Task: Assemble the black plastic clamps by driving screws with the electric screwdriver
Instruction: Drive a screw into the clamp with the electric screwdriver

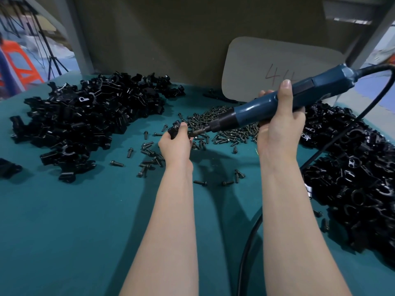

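A teal tabletop (74,221) fills the lower view. At its far edge stands a brown back panel (171,39), with a grey card (256,67) with rounded corners leaning on it, marked "44" in red. Grey posts (79,39) frame the panel. Beyond the left post are an orange stool (19,67) and a dark tripod (53,63), both blurred.

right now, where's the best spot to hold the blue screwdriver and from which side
Grip the thick blue middle of the electric screwdriver, behind its black collar, wrapping from the near side as the right hand does. It tilts bit-down toward the clamp, and the cord leaves the rear end.
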